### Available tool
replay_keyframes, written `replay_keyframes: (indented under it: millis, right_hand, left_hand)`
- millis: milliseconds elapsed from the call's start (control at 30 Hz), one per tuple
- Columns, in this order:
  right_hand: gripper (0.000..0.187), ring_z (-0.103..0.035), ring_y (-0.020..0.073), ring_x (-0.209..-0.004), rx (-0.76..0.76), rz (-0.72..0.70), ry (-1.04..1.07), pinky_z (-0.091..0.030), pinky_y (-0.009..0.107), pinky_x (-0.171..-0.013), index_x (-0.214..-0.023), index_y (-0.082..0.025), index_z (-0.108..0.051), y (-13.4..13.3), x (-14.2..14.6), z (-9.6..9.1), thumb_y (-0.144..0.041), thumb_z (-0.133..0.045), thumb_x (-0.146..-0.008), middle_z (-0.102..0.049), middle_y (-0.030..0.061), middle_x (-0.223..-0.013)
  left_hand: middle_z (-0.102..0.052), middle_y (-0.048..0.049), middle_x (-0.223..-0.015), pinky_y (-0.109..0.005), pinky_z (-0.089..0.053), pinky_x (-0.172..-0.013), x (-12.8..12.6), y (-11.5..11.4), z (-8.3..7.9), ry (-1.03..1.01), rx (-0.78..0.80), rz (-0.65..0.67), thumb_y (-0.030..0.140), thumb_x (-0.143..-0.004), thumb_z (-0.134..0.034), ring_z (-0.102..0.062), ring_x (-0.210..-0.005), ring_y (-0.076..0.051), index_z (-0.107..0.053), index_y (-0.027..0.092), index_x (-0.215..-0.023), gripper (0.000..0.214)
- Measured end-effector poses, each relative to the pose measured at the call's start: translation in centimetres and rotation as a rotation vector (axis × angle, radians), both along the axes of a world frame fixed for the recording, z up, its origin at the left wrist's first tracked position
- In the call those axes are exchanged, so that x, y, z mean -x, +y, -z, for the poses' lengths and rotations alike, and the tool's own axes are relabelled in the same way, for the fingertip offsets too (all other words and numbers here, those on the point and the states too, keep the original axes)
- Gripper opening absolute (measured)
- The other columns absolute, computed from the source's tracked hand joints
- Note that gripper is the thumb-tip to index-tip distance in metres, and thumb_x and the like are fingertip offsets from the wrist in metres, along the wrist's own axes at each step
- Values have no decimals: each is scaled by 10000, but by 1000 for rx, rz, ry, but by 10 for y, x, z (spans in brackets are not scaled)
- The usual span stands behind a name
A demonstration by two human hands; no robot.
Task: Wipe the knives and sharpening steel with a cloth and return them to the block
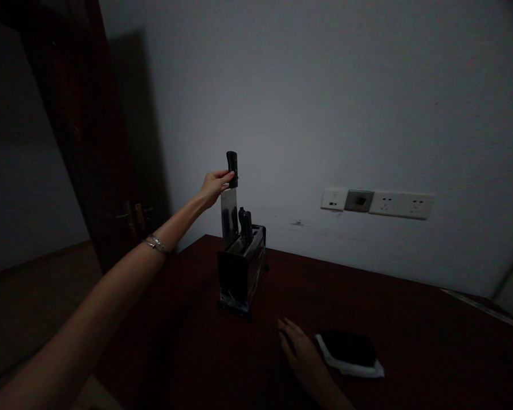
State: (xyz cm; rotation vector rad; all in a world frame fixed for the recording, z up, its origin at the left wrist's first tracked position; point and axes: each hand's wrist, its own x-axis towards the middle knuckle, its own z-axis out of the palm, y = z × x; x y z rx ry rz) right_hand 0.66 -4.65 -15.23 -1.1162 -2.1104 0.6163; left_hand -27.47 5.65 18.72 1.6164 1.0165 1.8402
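Right hand flat on desk, fingers spread, holding nothing, just beside black pad. Further back, left hand pinches cleaver by its handle, upright, blade tip in knife block. Wall sockets behind.

A plain pale wall stands behind a dark red-brown table. Three plates are mounted in a row on the wall: a small white socket plate, a grey metal plate and a long white socket plate. A dark pad with a white underside lies flat on the table. At left stands a dark wooden door with a lever handle.
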Motion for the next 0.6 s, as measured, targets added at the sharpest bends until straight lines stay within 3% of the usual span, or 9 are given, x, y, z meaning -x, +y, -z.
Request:
replay_keyframes:
  millis: [600]
  right_hand:
    - [358,-492,223,-1166,-50,-3,2,-391,390,-998,-1105,-131,-611,4,1,9,-262,-400,-846,-577,113,-1208]
  left_hand:
    - [-654,-47,-784,-295,-437,-776,0,4,6,-18,21,28,339,-631,-724,-570,-763,-135,-681,144,-763,239]
